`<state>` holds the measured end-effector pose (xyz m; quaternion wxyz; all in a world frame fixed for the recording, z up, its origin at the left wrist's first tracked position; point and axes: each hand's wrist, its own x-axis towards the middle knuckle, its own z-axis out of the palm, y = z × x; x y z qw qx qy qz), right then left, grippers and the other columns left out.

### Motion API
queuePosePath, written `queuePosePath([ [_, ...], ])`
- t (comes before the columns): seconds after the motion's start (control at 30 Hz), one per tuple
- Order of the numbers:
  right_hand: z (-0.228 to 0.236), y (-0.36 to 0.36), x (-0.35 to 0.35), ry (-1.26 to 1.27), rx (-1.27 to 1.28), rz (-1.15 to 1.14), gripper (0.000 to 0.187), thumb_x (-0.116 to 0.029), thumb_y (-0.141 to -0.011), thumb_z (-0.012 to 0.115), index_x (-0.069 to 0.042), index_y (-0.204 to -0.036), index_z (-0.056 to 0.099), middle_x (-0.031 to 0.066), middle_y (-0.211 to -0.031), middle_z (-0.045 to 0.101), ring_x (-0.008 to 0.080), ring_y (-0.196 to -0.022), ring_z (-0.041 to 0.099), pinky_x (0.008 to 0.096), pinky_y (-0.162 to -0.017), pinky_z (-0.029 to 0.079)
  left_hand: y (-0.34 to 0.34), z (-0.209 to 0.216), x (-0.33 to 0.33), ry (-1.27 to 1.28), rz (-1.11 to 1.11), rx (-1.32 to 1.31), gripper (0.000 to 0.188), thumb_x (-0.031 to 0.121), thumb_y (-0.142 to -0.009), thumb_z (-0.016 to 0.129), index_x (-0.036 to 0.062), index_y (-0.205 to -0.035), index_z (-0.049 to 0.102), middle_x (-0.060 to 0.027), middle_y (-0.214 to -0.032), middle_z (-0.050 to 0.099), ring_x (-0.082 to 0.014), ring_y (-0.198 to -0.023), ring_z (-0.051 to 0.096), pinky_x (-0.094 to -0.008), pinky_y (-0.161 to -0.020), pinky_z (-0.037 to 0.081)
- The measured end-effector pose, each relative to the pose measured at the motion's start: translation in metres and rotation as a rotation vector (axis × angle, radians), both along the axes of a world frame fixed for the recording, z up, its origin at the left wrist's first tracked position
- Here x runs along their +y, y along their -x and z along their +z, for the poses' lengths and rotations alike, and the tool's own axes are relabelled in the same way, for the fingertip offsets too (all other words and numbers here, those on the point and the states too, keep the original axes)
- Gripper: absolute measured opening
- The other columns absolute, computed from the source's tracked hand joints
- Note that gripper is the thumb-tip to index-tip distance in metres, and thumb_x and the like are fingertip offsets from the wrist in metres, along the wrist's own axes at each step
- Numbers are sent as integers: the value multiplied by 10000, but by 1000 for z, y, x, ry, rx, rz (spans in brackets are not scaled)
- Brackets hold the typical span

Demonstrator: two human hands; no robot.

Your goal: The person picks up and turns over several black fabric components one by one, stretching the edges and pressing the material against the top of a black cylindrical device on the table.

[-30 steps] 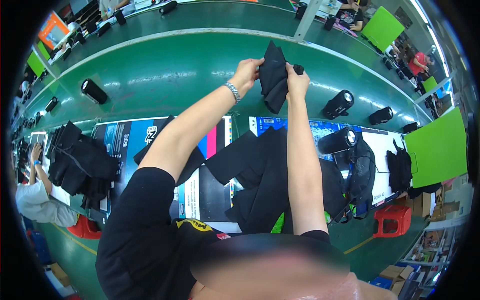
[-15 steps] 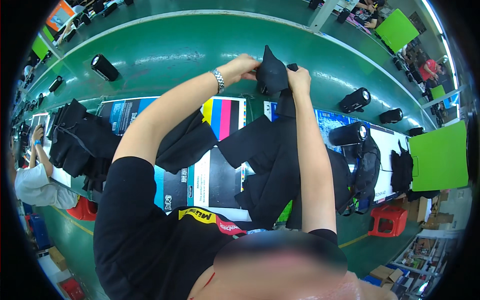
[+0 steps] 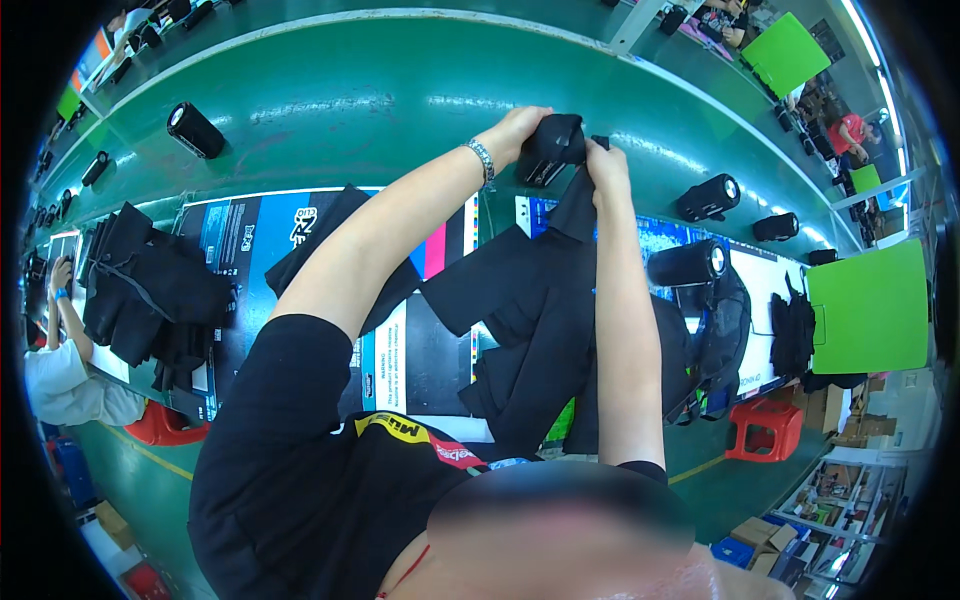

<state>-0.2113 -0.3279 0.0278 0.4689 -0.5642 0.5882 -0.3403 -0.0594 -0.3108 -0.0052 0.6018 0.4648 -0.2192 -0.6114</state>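
Note:
At the far side of the bench, my left hand (image 3: 522,128) is closed on the edge of a black cloth sleeve (image 3: 565,130). My right hand (image 3: 608,172) pinches the sleeve's other side. Below the cloth a dark cylinder, apparently a black speaker (image 3: 540,172), shows partly; how far the cloth covers it I cannot tell. A black cloth piece (image 3: 573,208) hangs beneath my right hand. Between my forearms lies a pile of flat black cloth sleeves (image 3: 540,290), and another black cloth piece (image 3: 395,300) lies under my left forearm.
Black speakers (image 3: 708,198) lie to the right, one of them (image 3: 690,264) by a dark mesh bag (image 3: 728,325). Another speaker (image 3: 195,131) lies far left on the green surface. Tied black cloth (image 3: 150,285) is heaped left, near a co-worker's arm (image 3: 70,310). A red stool (image 3: 765,430) stands right.
My left hand has moved right, closer to my right hand. The sleeve's pointed top has folded down, and more of the dark cylinder shows beneath it.

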Motion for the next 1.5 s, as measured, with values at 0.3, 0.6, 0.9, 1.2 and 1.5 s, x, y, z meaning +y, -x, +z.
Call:
queuePosePath([
  [0.3, -46, 35, -14, 92, 171, -64, 324, -291, -794, 634, 17, -881, 680, 175, -824, 677, 290, -802, 654, 382, -724, 482, 18, -60, -31, 108, -1, -564, 363, 357, -893, 517, 46, -895, 704, -124, -879, 686, -236, -924, 628, -359, -833, 455],
  [0.6, -58, 38, -8, 238, 544, -111, 325, -348, -795, 633, -68, -946, 700, 197, -946, 671, 381, -941, 627, 440, -810, 491, 26, -105, -40, 409, 248, -1532, 357, 341, -911, 491, 100, -1107, 667, -148, -1357, 470, -339, -1330, 324, -512, -1101, 140],
  [0.9, -55, 30, -7, 295, 275, -141, 260, -266, -819, 608, -48, -927, 699, 227, -849, 664, 382, -870, 639, 419, -782, 483, 50, -17, 7, 252, 153, -71, 800, 657, -918, 286, -51, -1065, 630, -133, -1095, 635, -171, -1084, 547, -270, -996, 353],
  [1.2, -16, 9, 75, -59, -768, 372, 518, -425, -903, 580, -4, -1186, 475, 131, -1031, 629, 183, -825, 662, 194, -377, 292, 2, 44, 40, 377, 97, 609, 786, 569, -928, 99, -45, -1047, 574, -261, -1058, 610, -380, -1009, 589, -486, -936, 461],
  [1.5, 39, -14, 77, 932, -78, 278, 575, -131, -631, 827, -7, -1145, 600, 107, -1017, 597, 239, -948, 606, 319, -839, 483, -75, 9, 90, 79, 405, 84, 538, 486, -965, 390, 32, -1210, 543, -89, -1204, 589, -152, -1059, 548, -306, -889, 406],
])
